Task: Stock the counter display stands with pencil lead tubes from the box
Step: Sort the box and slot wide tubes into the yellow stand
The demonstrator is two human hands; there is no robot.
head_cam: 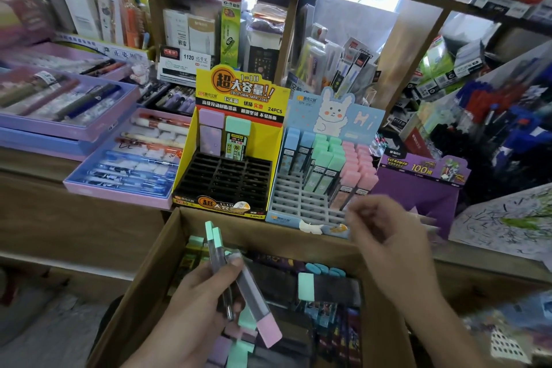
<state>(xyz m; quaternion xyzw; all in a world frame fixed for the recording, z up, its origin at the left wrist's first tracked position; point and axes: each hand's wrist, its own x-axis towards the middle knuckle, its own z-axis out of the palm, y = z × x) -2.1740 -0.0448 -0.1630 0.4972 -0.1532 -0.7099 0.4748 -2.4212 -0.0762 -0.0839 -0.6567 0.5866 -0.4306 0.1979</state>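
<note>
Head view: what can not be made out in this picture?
Right hand: head view, motion blur; whether it pinches something is unclear.
Tubes in left hand: the grip hides their number.
Box: bottom edge cuts it off.
Purple stand: right hand covers part.

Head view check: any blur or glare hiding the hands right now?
Head view: the right hand is motion-blurred near the blue rabbit stand, its grip unreadable; the left hand and its tubes are sharp; head view again, the backlit window blows out and the edges bend.
</note>
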